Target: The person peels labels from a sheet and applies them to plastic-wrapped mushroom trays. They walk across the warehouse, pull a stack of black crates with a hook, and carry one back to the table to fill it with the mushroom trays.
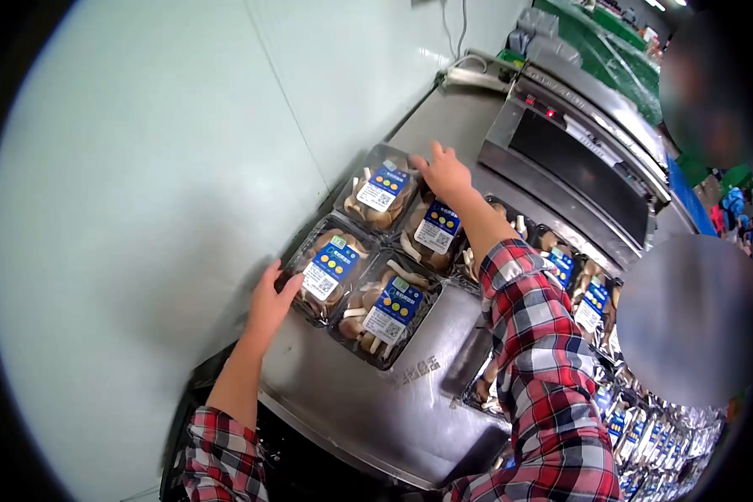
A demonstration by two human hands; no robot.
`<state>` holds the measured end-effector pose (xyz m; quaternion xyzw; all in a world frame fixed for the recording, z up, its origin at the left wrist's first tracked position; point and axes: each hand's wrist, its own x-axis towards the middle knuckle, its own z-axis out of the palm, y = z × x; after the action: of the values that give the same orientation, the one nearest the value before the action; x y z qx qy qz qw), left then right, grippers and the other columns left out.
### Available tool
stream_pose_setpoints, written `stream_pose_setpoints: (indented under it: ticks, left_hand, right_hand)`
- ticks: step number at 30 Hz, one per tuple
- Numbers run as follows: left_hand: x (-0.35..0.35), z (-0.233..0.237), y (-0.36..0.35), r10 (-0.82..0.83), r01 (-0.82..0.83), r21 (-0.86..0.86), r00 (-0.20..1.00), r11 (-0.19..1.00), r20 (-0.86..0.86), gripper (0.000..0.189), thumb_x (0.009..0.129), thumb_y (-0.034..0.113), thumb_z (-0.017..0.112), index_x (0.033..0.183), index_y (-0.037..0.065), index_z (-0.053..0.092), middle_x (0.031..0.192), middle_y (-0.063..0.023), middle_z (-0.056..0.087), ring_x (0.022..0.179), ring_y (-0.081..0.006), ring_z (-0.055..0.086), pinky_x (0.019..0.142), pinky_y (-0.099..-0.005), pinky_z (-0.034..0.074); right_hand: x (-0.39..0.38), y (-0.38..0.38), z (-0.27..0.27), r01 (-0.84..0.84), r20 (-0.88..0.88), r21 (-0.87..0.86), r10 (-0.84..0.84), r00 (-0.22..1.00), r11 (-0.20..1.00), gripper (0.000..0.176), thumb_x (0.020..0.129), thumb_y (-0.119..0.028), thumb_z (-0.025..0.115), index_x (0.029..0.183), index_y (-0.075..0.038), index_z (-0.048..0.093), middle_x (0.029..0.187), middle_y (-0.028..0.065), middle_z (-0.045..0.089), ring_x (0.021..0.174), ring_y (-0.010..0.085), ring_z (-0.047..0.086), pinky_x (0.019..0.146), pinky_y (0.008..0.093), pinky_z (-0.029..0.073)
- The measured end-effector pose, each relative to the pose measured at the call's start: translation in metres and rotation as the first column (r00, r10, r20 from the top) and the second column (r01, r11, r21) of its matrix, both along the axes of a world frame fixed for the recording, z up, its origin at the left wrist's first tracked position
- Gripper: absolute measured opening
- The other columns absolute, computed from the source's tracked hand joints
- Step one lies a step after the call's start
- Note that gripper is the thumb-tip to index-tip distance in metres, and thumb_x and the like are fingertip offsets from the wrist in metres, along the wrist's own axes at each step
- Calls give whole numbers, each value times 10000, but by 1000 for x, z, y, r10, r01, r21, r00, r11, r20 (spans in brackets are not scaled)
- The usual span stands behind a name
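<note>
Four clear packs of mushrooms with blue and white labels form a block on the metal table. My left hand (274, 297) touches the outer edge of the left pack (330, 268), its fingers apart. At the far side, my right hand (443, 171) has its fingers spread at the corner of the upper pack (380, 191), above the right pack (433, 227). The near pack (386, 309) lies between my arms, with neither hand on it.
A metal machine (581, 155) with red indicator lights stands at the upper right. More mushroom packs (590, 305) lie beyond my right arm, with many stacked at lower right. A pale wall (142, 167) borders the metal table (309, 360) on the left.
</note>
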<state>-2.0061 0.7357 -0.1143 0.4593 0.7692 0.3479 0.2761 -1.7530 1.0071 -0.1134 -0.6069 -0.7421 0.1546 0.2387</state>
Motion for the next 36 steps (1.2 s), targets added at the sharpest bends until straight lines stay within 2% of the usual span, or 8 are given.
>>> stream_pose_setpoints:
  ticks: [4,10,13,18,23,25,29,36]
  left_hand:
    - [-10,10,13,-67,123,-229,969,965,237,311,759,264,678,717,35,472,661,9,463,620,-65,425,520,-237,357]
    - [31,13,-44,-86,159,-95,847,983,525,223,808,202,632,699,47,513,623,55,450,588,-39,392,500,-219,329]
    - [20,15,-92,-75,118,-102,933,988,352,164,823,183,612,778,29,579,666,61,501,617,-22,438,533,-195,362]
    - [3,72,-227,250,-368,87,768,926,589,77,839,109,575,835,34,590,761,42,565,720,-32,491,653,-191,397]
    - [-31,87,-423,645,-794,102,555,600,526,84,852,128,554,890,57,577,742,51,539,647,-42,463,603,-181,362]
    - [-31,84,-501,726,-892,33,388,451,568,81,856,142,558,889,70,576,692,58,501,611,-35,432,552,-178,328]
    - [-28,49,-606,792,-914,6,354,405,497,91,854,136,569,781,93,536,679,59,498,586,-28,424,525,-191,320]
    - [-25,-31,-721,856,-798,-316,502,513,124,261,814,149,603,633,92,424,605,72,372,571,-31,328,501,-226,268]
  right_hand:
    - [-7,12,-6,-181,-3,-191,184,983,965,385,854,-414,482,965,-52,549,938,210,594,884,361,577,742,441,454]
    - [-6,-32,56,-304,-64,201,322,944,931,324,854,-375,492,846,-52,515,743,186,605,728,375,583,641,457,458]
    - [-14,-63,116,-426,91,516,447,890,743,268,859,-333,510,828,-66,511,674,159,596,636,361,582,565,434,459]
    - [-61,-158,205,-583,37,507,660,750,634,170,897,-207,514,891,-39,542,702,73,578,622,114,536,578,255,424]
    - [-151,-341,260,-871,-163,91,870,465,483,218,898,-252,508,878,-50,588,744,52,632,613,109,537,554,246,437]
    - [-203,-385,221,-957,-133,284,991,22,59,232,883,-278,475,878,-67,571,695,149,576,660,311,576,589,383,454]
    - [-275,-520,171,-959,-86,-221,983,-165,-180,303,898,-355,428,861,-70,525,600,131,546,581,275,575,546,390,452]
    - [-294,-620,-44,-729,-272,-385,824,-496,-566,303,851,-314,441,785,-45,561,730,182,588,714,360,579,639,444,449]
